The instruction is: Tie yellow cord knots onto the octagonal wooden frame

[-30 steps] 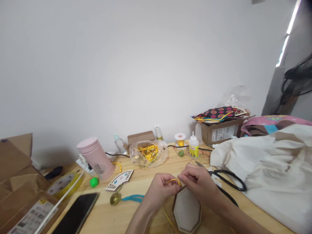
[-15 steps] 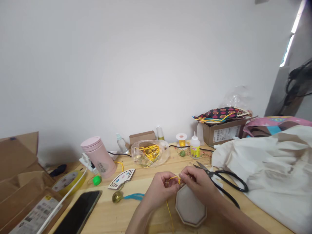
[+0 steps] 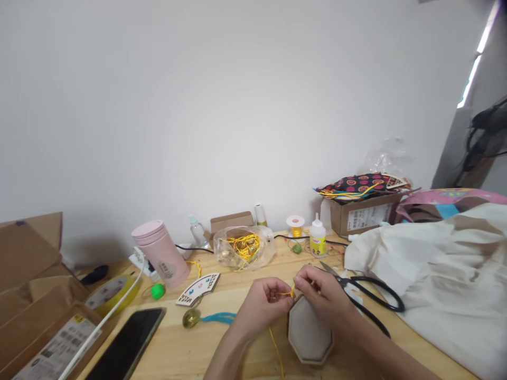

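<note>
A yellow cord [image 3: 276, 345] is pinched between the fingers of my left hand [image 3: 266, 306], its loose end trailing down toward the table. My right hand [image 3: 322, 295] grips the same cord close by, where it forms a small loop or knot between the fingertips. Just under my right fingers hangs or rests an octagonal pale panel [image 3: 310, 332] with a wooden rim; whether the cord passes through its top edge is hidden. Left of my hands lie a fan-shaped wooden piece [image 3: 199, 288] and a brass bell [image 3: 191, 317] with a blue ribbon tassel [image 3: 217, 317].
Black-handled scissors [image 3: 362, 301] lie beside my right forearm, near a white cloth [image 3: 431, 274]. Behind my hands stand a glue bottle [image 3: 317, 240], a cord spool [image 3: 296, 228] and a plastic bag [image 3: 263, 253] of yellow-corded bells. A phone [image 3: 127, 343] and pink tumbler [image 3: 164, 258] are at left.
My fingers have shifted slightly around the yellow cord, pulling its loop tighter or turning it. The octagonal panel has tilted a little under my right hand.
</note>
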Available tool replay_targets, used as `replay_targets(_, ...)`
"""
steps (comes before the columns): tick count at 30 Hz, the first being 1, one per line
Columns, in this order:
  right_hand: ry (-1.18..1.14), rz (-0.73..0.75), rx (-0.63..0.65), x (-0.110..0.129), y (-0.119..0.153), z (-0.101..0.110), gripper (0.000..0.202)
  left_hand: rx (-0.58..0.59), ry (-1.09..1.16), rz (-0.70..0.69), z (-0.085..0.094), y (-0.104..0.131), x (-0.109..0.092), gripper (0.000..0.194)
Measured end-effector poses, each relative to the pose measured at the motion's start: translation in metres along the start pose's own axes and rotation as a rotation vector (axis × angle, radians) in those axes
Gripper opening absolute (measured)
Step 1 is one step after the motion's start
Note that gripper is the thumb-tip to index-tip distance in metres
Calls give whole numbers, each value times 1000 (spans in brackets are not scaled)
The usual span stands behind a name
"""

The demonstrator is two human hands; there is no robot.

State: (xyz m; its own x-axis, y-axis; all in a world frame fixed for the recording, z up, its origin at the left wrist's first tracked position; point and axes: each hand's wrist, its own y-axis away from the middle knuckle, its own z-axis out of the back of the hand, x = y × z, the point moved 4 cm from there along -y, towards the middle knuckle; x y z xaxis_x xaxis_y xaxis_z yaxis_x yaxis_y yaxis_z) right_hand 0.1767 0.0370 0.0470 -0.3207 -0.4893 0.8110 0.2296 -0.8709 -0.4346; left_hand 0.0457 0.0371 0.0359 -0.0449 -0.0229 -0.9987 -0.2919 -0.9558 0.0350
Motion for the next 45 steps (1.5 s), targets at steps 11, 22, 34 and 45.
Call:
replay_targets(11,92,-30,38,0,6,-6,17,-102,-57,69,6,4,-8,29)
replay_targets(22,225,-24,73,1,7,-6,16,-128,-162,51,12,5,-15,21)
replay_targets(34,276,-21,88,2,4,-6,20,-54,-195,-70,0,-1,-6,24)
replay_targets(45,355,-109,19,-1,4,1,20,9,-145,-55,4,3,-16,23)
